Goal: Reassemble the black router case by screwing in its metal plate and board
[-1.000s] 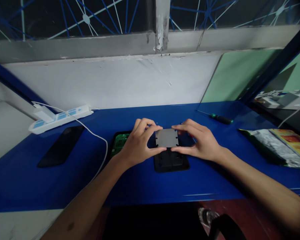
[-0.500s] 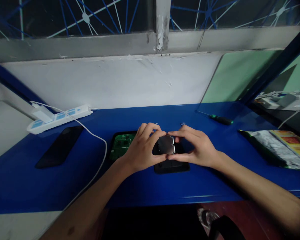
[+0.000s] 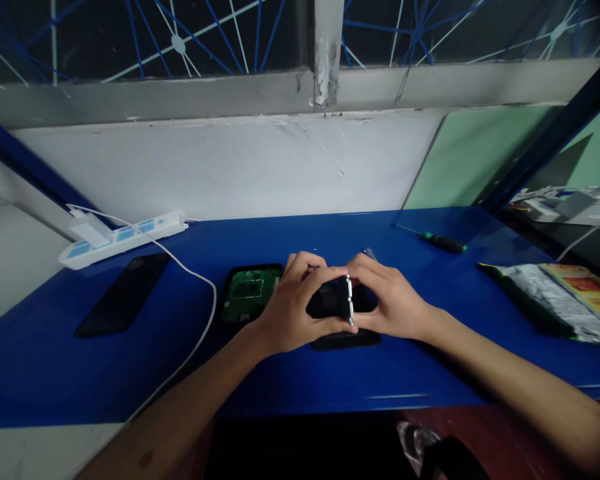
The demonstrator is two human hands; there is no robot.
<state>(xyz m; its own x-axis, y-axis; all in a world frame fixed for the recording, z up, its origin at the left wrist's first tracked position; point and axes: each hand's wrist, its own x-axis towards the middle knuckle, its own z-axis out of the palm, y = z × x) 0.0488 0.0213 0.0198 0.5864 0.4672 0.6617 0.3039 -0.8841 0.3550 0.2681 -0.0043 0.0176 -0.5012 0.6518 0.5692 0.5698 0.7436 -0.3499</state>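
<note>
A thin silvery metal plate point(image 3: 350, 300) with notched edges stands nearly edge-on between my two hands. My left hand point(image 3: 297, 303) pinches its far and near corners with thumb and fingers. From the other side, my right hand point(image 3: 393, 293) grips the same plate between thumb and fingertips. Below them on the table lies a black plastic cover point(image 3: 343, 341), partly hidden by the hands. To the left, beside my left hand, a green circuit board point(image 3: 250, 290) sits in a black housing point(image 3: 223, 310).
A screwdriver point(image 3: 445, 243) lies at the back right, near a foil packet point(image 3: 545, 300). On the left are a dark phone-like slab point(image 3: 123, 293), a white power strip point(image 3: 125, 240) and a white cable point(image 3: 207, 280) crossing the blue table point(image 3: 280, 380). A small clear item point(image 3: 369, 253) lies behind my right hand.
The metal plate has turned from showing its broad face to being almost edge-on, and it has shifted slightly right. Both hands still hold it.
</note>
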